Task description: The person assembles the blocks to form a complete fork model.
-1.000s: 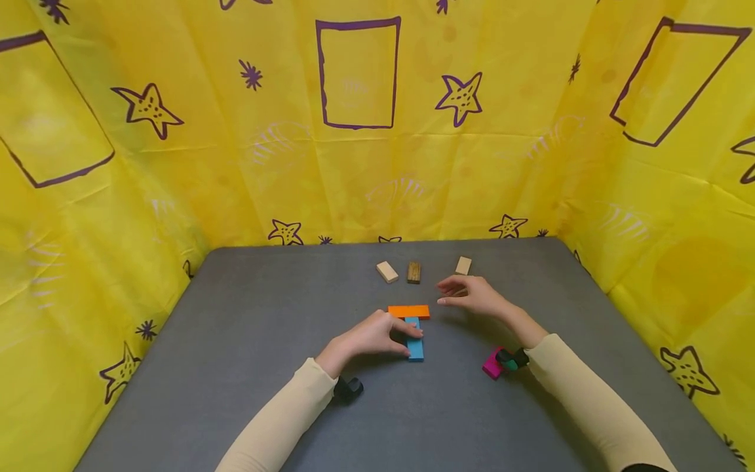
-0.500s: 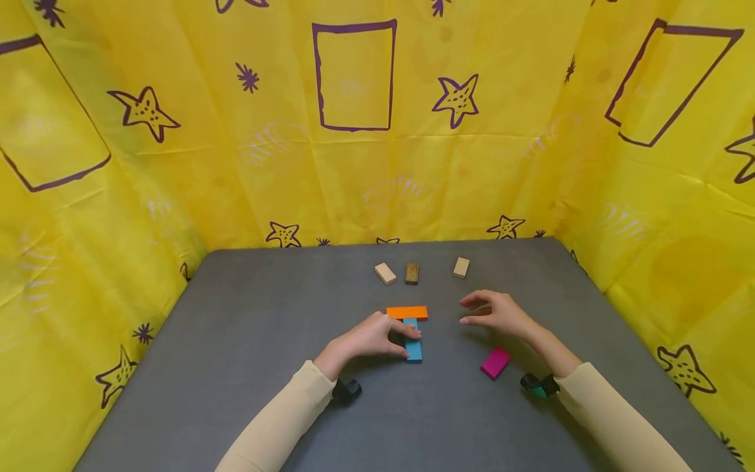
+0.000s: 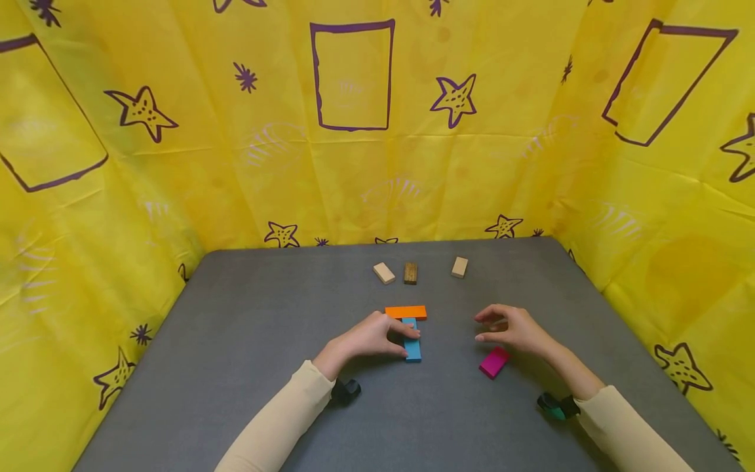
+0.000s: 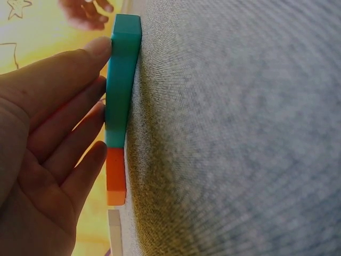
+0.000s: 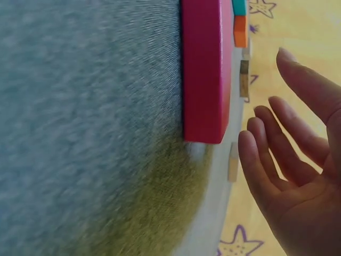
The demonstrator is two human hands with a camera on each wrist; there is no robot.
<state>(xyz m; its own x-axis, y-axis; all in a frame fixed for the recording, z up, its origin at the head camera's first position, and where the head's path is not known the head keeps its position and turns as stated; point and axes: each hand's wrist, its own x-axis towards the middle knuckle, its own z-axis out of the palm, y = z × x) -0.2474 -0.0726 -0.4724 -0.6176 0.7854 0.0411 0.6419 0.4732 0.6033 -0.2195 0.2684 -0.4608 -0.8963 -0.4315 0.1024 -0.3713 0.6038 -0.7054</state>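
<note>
On the grey tabletop a blue block [image 3: 413, 351] lies lengthwise, its far end against an orange block [image 3: 406, 313] set crosswise, in a T shape. My left hand [image 3: 368, 337] rests its thumb and fingertips on the blue block's upper face; in the left wrist view the block [image 4: 121, 96] looks teal and the fingers do not wrap around it. My right hand [image 3: 513, 329] hovers just beyond and right of a magenta block [image 3: 494, 362], fingers loosely bent and holding nothing. The right wrist view shows the magenta block [image 5: 205, 74] apart from the fingers [image 5: 256, 165].
Toward the back of the table lie a pale wooden block [image 3: 384, 273], a dark brown wooden block [image 3: 410, 273] and another pale block [image 3: 459, 267]. Yellow patterned cloth [image 3: 354, 177] walls the table on the back and both sides.
My right hand has drawn back from near the right pale block, moving right and toward me, to above the magenta block. My left hand stays on the blue block.
</note>
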